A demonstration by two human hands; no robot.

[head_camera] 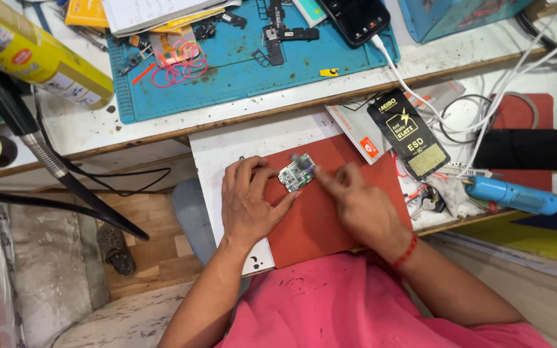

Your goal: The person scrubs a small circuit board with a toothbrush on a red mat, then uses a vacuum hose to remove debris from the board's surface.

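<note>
Left hand [247,205] lay flat on the red mat [317,225], fingers spread, thumb and fingertips touching the left edge of a small green circuit board [297,173] and steadying it rather than lifting it. The board sat on the mat's upper part, near the white board [227,145] underneath. Right hand [361,205] was just right of it, forefinger stretched out toward the board's edge, tip blurred; couldn't tell whether it pinched anything. A black packet [409,133] lay beyond the mat, a blue tool [512,195] to the right, a blue work mat [240,64] with pink loops [180,62] farther up.
</note>
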